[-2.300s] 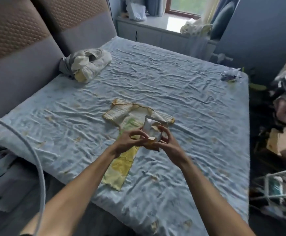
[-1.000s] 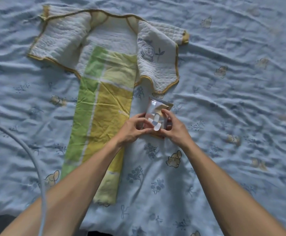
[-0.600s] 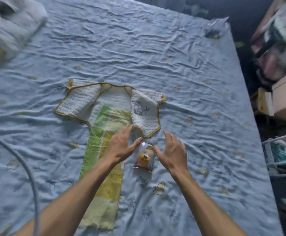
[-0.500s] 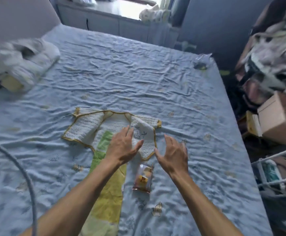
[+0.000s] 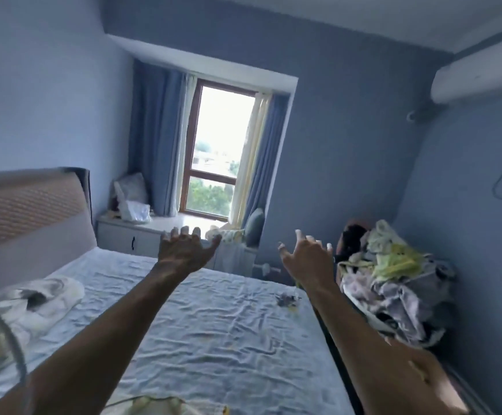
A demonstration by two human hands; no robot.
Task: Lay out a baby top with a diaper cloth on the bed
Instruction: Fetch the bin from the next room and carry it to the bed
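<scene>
Baby top [image 5: 166,407] barely visible at bottom edge: white quilted fabric, yellow trim, lying on bed [image 5: 213,330]. Left hand [image 5: 183,250] and right hand [image 5: 306,259] raised, fingers spread, grasping nothing.

Both forearms are bare from the bottom edge of the view up to the wrists, with no sleeve, watch, bracelet or glove showing. The left hand [image 5: 183,250] and the right hand [image 5: 308,253] are bare too, and no ring can be made out on the fingers [image 5: 180,230], which are slightly blurred.
</scene>
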